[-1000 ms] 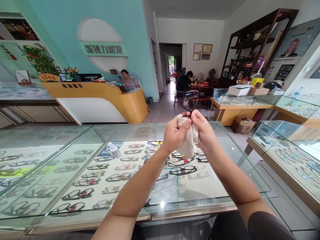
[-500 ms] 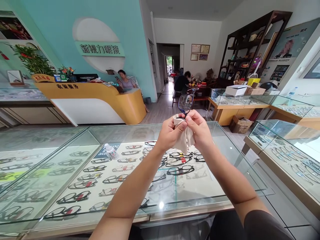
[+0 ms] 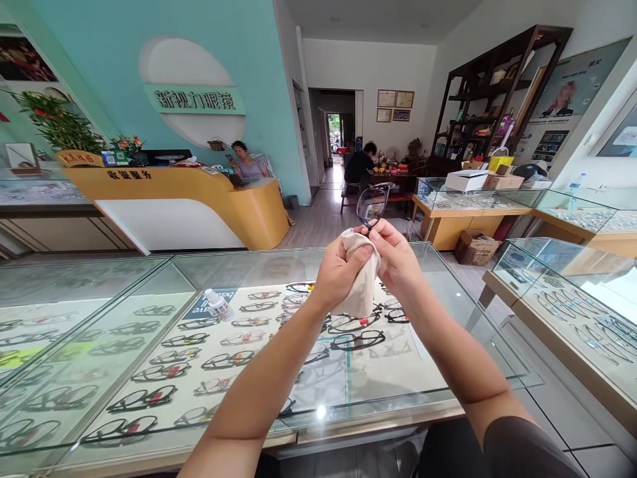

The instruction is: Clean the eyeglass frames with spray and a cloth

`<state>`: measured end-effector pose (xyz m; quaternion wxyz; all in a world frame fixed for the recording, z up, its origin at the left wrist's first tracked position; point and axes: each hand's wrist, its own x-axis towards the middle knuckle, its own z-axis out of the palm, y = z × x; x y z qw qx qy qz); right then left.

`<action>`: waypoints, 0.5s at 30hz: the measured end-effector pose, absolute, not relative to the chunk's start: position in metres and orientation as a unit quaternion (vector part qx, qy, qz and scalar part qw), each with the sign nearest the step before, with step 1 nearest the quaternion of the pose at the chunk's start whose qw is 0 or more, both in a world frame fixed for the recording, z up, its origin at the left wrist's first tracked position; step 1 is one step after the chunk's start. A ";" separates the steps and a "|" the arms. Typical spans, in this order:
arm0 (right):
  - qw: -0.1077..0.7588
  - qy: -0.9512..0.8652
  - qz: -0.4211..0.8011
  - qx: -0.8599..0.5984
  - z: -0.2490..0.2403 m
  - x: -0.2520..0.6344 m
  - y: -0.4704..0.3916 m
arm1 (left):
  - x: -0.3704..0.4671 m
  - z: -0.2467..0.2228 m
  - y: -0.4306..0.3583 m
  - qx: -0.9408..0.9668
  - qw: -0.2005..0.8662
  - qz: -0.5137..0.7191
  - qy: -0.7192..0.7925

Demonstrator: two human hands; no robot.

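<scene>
The left hand (image 3: 341, 269) is closed around a beige cloth (image 3: 359, 287), which now bunches higher over the fingers than half a second earlier. The right hand (image 3: 395, 255) pinches a pair of glasses (image 3: 372, 204) by the lower rim, just beside the cloth; the lens stands up above both hands, slightly lower and more face-on than before. Both hands hang above the far middle of the glass surface (image 3: 448, 292), having shifted little. Under the glass lie rows of display frames (image 3: 199, 345), and a small white bottle (image 3: 217, 304) lies on the surface toward its far left.
</scene>
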<state>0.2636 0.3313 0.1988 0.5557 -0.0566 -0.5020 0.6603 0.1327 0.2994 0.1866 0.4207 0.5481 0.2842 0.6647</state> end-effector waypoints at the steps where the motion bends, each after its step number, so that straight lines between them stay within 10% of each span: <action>1: 0.556 -0.503 0.660 -0.050 0.198 0.262 0.330 | 0.136 0.187 0.299 0.538 0.394 0.686 0.292; 15: 0.574 -0.497 0.648 -0.062 0.202 0.265 0.329 | 0.135 0.174 0.306 0.570 0.393 0.679 0.246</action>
